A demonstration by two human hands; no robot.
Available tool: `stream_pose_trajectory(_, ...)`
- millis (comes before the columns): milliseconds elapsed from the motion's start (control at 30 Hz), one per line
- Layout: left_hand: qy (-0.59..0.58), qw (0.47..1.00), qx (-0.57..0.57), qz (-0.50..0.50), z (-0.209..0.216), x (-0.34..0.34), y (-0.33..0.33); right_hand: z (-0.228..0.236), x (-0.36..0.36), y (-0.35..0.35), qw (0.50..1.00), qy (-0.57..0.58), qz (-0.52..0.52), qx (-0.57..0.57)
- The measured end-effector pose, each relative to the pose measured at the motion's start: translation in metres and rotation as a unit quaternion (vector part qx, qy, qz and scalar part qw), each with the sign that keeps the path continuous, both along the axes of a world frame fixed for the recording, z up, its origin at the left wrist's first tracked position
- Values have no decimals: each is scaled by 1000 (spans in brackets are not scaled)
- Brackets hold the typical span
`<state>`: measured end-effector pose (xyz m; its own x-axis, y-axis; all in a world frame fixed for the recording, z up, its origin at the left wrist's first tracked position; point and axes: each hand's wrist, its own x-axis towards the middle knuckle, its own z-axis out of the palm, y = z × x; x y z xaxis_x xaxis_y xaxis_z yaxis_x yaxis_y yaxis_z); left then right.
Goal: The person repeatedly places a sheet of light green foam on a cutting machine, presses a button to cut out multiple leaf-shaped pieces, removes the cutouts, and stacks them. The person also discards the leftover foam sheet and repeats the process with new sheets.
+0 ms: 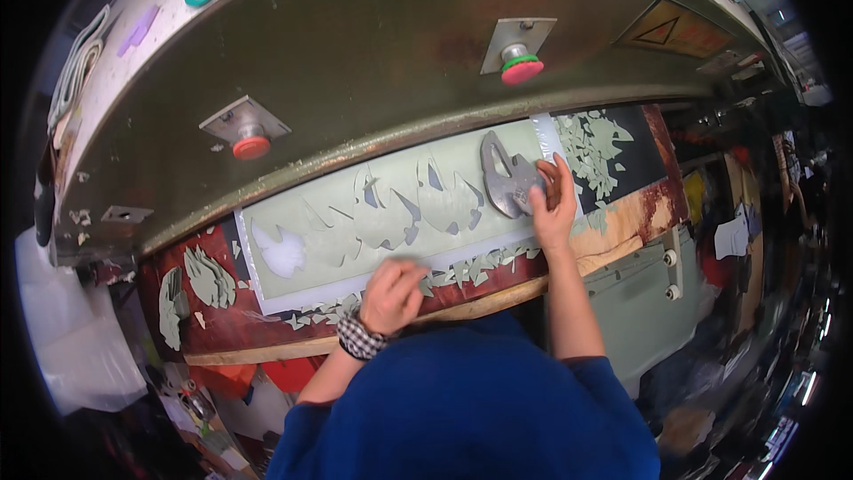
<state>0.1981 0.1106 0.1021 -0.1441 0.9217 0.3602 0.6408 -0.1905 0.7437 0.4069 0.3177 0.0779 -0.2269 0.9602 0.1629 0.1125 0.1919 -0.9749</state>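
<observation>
Blue shirt (480, 409); left hand (394, 296), hold unclear; rightward, metal die (515, 185) in gripping right hand (556, 202).

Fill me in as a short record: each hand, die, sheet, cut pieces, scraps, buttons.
Right hand: at the die's right end, apparently touching
Left hand: blurred, by the sheet's near edge; grip unclear
Die: metal die, lying on the sheet's right part
Sheet: pale green sheet, with cut outlines
Cut pieces: green stacks, far left
Scraps: green scraps, right and near side
Buttons: two red buttons, front panel
</observation>
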Motion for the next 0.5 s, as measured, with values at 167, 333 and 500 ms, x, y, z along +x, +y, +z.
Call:
stream_pose_trajectory(167, 45, 997, -55, 25, -8, -15, -33, 37, -53, 39, 977, -125, -91, 149)
stream_pose_trajectory(333, 43, 990, -108, 84, -20, -32, -21, 61, -127, 79, 901, -278, -129, 307)
stream_pose_trajectory(500, 57, 980, -148, 118, -27, -57, -3, 51, -143, 71, 911, -269, -139, 280)
